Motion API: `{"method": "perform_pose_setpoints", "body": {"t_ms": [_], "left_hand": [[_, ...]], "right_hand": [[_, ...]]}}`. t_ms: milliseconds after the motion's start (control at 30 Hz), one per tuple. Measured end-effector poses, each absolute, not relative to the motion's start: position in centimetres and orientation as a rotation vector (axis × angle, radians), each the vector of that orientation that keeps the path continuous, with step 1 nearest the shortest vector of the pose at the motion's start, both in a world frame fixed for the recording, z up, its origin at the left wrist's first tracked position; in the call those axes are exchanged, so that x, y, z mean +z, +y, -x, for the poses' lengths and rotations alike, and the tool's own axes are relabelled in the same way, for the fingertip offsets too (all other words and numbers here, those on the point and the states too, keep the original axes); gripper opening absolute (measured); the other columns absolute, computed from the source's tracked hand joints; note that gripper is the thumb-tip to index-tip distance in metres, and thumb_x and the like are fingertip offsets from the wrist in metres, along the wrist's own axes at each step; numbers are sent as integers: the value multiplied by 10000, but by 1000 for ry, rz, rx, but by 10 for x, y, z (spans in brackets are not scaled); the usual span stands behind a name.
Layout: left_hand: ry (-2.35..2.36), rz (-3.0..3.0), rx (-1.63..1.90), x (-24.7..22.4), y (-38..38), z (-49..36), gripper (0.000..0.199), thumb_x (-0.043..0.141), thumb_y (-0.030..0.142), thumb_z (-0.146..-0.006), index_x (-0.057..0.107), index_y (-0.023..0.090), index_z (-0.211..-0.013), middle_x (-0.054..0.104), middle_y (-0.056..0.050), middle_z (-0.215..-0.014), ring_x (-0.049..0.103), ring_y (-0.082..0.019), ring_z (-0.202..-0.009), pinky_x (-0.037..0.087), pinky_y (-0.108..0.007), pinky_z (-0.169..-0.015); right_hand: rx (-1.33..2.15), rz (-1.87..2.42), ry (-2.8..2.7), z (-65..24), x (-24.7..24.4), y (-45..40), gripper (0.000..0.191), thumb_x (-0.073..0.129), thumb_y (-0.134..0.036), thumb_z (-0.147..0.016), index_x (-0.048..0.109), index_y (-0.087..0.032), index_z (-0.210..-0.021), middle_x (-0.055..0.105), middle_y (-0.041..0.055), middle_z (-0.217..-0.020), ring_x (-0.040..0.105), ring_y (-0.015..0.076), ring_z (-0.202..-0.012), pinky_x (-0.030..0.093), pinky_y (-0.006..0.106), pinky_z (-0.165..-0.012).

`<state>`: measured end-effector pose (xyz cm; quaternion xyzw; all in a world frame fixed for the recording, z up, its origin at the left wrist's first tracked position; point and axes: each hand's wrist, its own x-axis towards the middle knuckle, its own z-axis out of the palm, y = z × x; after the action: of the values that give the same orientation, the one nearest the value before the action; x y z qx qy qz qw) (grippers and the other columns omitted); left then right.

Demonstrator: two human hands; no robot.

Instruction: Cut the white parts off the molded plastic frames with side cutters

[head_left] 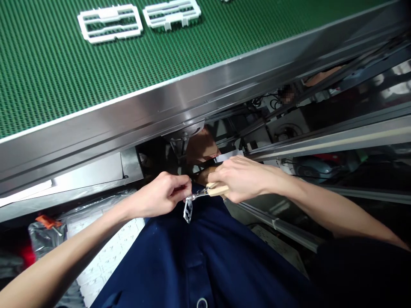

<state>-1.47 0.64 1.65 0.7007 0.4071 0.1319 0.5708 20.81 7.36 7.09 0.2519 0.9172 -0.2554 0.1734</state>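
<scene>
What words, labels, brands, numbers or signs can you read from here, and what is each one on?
Nothing reads clearly.
Box: small red marks at its edge, possibly lettering, too small and blurred to read.
Pliers: no text can be made out.
Small white part: none visible.
White frames: none visible.

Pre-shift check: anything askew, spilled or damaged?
Nothing spilled. On the green belt, the left frame has its wide tab at the far edge, the right frame at the near edge: mismatched, maybe harmless. Part at left hand: too small to judge.
</scene>
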Motion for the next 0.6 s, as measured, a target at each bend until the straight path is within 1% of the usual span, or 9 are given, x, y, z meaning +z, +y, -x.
{"method": "perform_pose_setpoints", "body": {"t_ms": [67, 100, 200, 267, 300, 367, 433, 533, 600], "left_hand": [[1019, -1514, 362, 10, 0, 15, 156, 464, 258, -891, 528, 166, -782, 515, 16, -668, 429, -116, -586, 333, -216, -526], [1042, -1437, 399, 5, -4, 14, 182, 453, 299, -905, 547, 164, -825, 543, 4, -709, 461, -127, -621, 361, -222, -558], [1016, -1193, 536, -15, -21, 7, 235, 484, 351, -904, 573, 170, -1025, 600, -51, -936, 544, -177, -845, 426, -263, -743], [919, -959, 636, -30, -31, -2, 346, 541, 331, -882, 500, 198, -1199, 571, -79, -1094, 533, -214, -1021, 414, -306, -875], [868, -816, 684, -37, -34, -7, 415, 550, 324, -879, 445, 211, -1264, 553, -90, -1138, 529, -227, -1062, 409, -331, -909], [797, -552, 762, -47, -37, -16, 452, 519, 342, -895, 396, 203, -1308, 556, -106, -1112, 571, -236, -1010, 439, -361, -887], [765, -396, 818, -52, -34, -22, 419, 450, 406, -918, 456, 162, -1258, 581, -102, -998, 609, -202, -839, 481, -357, -805], [706, -353, 847, -49, -24, -22, 560, 313, 566, -909, 542, 120, -1159, 589, -72, -818, 556, -144, -618, 507, -327, -673], [693, -374, 823, -45, -19, -20, 652, 239, 628, -889, 565, 115, -1125, 586, -62, -766, 527, -135, -558, 495, -304, -611]], "right_hand": [[-839, -796, 2561, -217, 65, 76, 41, 562, -197, -680, 567, -211, -642, 524, -15, -524, 453, 120, -476, 234, 256, -497], [-884, -862, 2538, -222, 61, 76, 68, 561, -230, -713, 564, -208, -649, 523, -21, -525, 444, 113, -476, 245, 251, -500], [-1001, -1134, 2481, -237, 46, 70, 144, 541, -324, -792, 568, -193, -738, 565, -23, -599, 472, 105, -530, 299, 232, -537], [-1092, -1321, 2451, -243, 31, 61, 173, 536, -353, -812, 569, -186, -837, 611, -9, -715, 527, 113, -614, 340, 224, -575], [-1136, -1395, 2437, -246, 24, 56, 191, 536, -358, -818, 567, -184, -890, 625, 2, -785, 551, 118, -660, 360, 223, -596], [-1164, -1504, 2443, -247, 12, 47, 231, 541, -353, -822, 558, -187, -981, 630, 25, -912, 579, 131, -744, 396, 233, -651], [-1093, -1538, 2500, -246, 6, 42, 242, 533, -339, -834, 555, -196, -1028, 620, 36, -974, 582, 148, -824, 412, 256, -722], [-946, -1460, 2606, -243, 9, 39, 238, 522, -329, -845, 560, -209, -1048, 614, 33, -972, 559, 167, -899, 407, 282, -788], [-872, -1389, 2644, -240, 15, 41, 270, 541, -341, -834, 562, -209, -1068, 608, 39, -961, 548, 177, -899, 406, 287, -784]]}}
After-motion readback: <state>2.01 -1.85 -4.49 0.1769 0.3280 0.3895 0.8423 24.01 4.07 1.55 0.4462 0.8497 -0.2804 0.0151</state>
